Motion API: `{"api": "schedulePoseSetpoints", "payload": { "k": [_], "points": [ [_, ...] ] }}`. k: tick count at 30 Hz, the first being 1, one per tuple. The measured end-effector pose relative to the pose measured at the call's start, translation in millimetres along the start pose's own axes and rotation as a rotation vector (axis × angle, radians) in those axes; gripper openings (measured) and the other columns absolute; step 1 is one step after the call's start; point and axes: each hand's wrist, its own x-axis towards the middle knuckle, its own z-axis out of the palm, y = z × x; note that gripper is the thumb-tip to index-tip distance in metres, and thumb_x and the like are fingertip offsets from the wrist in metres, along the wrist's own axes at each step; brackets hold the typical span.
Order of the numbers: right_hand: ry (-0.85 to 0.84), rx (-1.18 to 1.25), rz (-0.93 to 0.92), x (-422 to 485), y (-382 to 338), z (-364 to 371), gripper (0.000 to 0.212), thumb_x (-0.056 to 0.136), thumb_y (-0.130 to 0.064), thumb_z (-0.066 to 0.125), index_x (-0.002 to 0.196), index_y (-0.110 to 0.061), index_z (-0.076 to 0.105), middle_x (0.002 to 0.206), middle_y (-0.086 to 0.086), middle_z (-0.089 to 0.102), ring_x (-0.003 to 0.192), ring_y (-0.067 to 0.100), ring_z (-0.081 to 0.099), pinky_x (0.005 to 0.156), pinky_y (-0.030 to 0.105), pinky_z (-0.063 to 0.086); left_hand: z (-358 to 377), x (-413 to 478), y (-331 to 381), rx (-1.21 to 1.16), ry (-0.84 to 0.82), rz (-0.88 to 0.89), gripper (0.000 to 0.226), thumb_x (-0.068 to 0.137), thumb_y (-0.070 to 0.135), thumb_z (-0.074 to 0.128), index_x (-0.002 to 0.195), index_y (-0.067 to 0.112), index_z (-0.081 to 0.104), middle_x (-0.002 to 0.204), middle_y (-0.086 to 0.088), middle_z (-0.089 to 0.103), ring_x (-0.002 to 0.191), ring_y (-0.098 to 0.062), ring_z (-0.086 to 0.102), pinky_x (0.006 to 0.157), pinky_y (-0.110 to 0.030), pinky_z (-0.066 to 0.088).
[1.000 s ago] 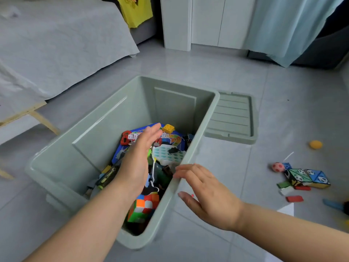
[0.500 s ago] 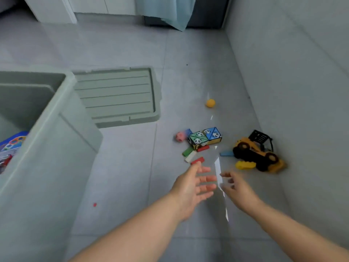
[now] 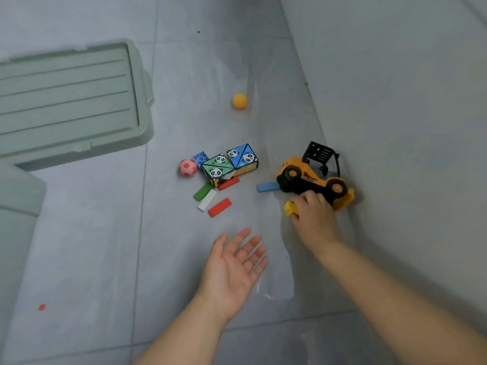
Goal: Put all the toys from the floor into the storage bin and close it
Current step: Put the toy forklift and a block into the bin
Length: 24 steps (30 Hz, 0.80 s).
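Note:
A yellow toy forklift [image 3: 308, 175] lies on the floor by the wall. My right hand [image 3: 312, 214] reaches down at its front, fingers curled over a yellow block [image 3: 290, 208]. My left hand [image 3: 234, 264] hovers palm up, fingers spread, holding nothing. Panda-printed cubes [image 3: 229, 164], a pink ball [image 3: 187, 167], a small blue cube [image 3: 200, 158], two red blocks [image 3: 220, 206], a green block [image 3: 202, 191], a white block [image 3: 207, 200] and a blue block [image 3: 266, 186] lie in a cluster. An orange ball [image 3: 240, 100] sits farther off. The green bin's corner [image 3: 18, 191] shows at left.
The bin's lid [image 3: 66, 101] lies flat on the floor at upper left. A grey wall [image 3: 395, 88] runs along the right, close behind the forklift. A small red speck [image 3: 41, 307] lies on the tiles at lower left.
My view swung from the bin to the toys by the wall. Both hands left the bin; the right hand reached forward onto the yellow block beside the forklift, the left turned palm up.

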Motion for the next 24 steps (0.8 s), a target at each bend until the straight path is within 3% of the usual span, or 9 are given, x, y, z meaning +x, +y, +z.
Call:
{"api": "schedulePoseSetpoints", "payload": {
  "k": [4, 7, 9, 11, 14, 16, 18, 20, 24],
  "points": [
    [-0.018, 0.513, 0.109, -25, -34, -22, 0.027, 0.083, -0.021, 0.065, 0.109, -0.016, 0.059, 0.106, -0.001, 0.058, 0.101, 0.016, 0.052, 0.084, 0.027, 0.042, -1, 4, 4, 0.007, -0.016, 0.039, 0.045, 0.094, 0.045, 0.037, 0.119, 0.016, 0.06, 0.119, -0.01, 0.062, 0.111, -0.027, 0.055, 0.103, -0.043, 0.04],
    [-0.202, 0.849, 0.055, -57, -77, -43, 0.032, 0.079, -0.023, 0.071, 0.109, -0.023, 0.059, 0.096, -0.01, 0.06, 0.092, 0.008, 0.057, 0.084, 0.027, 0.048, -5, 7, 4, -0.025, -0.035, 0.063, 0.045, 0.093, 0.049, 0.037, 0.118, 0.019, 0.06, 0.108, -0.012, 0.065, 0.101, -0.028, 0.059, 0.091, -0.043, 0.046],
    [-0.262, 0.805, -0.11, -70, -91, -50, 0.044, 0.074, -0.043, 0.069, 0.113, -0.025, 0.059, 0.102, -0.011, 0.06, 0.095, 0.007, 0.055, 0.086, 0.024, 0.045, -5, 6, 4, -0.065, -0.044, 0.066, 0.044, 0.093, 0.049, 0.037, 0.109, 0.018, 0.063, 0.099, -0.012, 0.066, 0.093, -0.026, 0.061, 0.085, -0.042, 0.047],
    [-0.103, 0.706, -0.135, -59, -79, -59, 0.056, 0.073, -0.058, 0.054, 0.116, -0.022, 0.06, 0.112, -0.007, 0.056, 0.106, 0.008, 0.049, 0.092, 0.023, 0.038, -4, 2, 5, -0.08, -0.032, 0.076, 0.041, 0.093, 0.048, 0.04, 0.1, 0.015, 0.065, 0.096, -0.009, 0.064, 0.09, -0.024, 0.06, 0.087, -0.043, 0.047],
    [0.225, 0.47, 0.105, -10, -26, -64, 0.049, 0.079, -0.038, 0.064, 0.118, -0.01, 0.056, 0.121, 0.011, 0.053, 0.115, 0.027, 0.047, 0.098, 0.035, 0.035, 0, -5, 8, -0.08, -0.025, 0.098, 0.039, 0.094, 0.045, 0.042, 0.088, 0.014, 0.065, 0.084, -0.008, 0.062, 0.081, -0.021, 0.059, 0.084, -0.042, 0.048],
    [0.069, 0.146, 0.266, 17, 11, -62, 0.06, 0.08, -0.03, 0.068, 0.131, -0.01, 0.044, 0.134, 0.019, 0.042, 0.125, 0.036, 0.037, 0.104, 0.042, 0.029, 2, -12, 12, -0.084, -0.047, 0.103, 0.04, 0.094, 0.045, 0.041, 0.088, 0.015, 0.066, 0.082, -0.007, 0.064, 0.08, -0.021, 0.06, 0.086, -0.044, 0.049],
    [-0.153, -0.003, 0.338, 25, 31, -52, 0.064, 0.083, -0.034, 0.065, 0.137, -0.017, 0.036, 0.141, 0.021, 0.032, 0.129, 0.04, 0.03, 0.106, 0.045, 0.027, 2, -18, 16, -0.087, -0.063, 0.112, 0.04, 0.094, 0.046, 0.041, 0.094, 0.015, 0.067, 0.086, -0.008, 0.066, 0.084, -0.022, 0.062, 0.09, -0.045, 0.047],
    [-0.166, 0.074, 0.329, 22, 37, -41, 0.054, 0.086, -0.031, 0.061, 0.134, -0.017, 0.041, 0.134, 0.023, 0.039, 0.121, 0.04, 0.037, 0.098, 0.043, 0.035, 1, -22, 20, -0.084, -0.065, 0.124, 0.042, 0.093, 0.048, 0.042, 0.103, 0.016, 0.066, 0.095, -0.008, 0.067, 0.091, -0.023, 0.063, 0.095, -0.047, 0.046],
    [0.052, 0.374, 0.299, -2, 12, -41, 0.037, 0.087, -0.022, 0.061, 0.122, -0.013, 0.053, 0.122, 0.02, 0.049, 0.106, 0.033, 0.05, 0.082, 0.031, 0.037, 0, -30, 23, -0.074, -0.077, 0.154, 0.05, 0.09, 0.056, 0.041, 0.119, 0.019, 0.059, 0.108, -0.008, 0.066, 0.099, -0.024, 0.062, 0.098, -0.048, 0.042]
  ]
}}
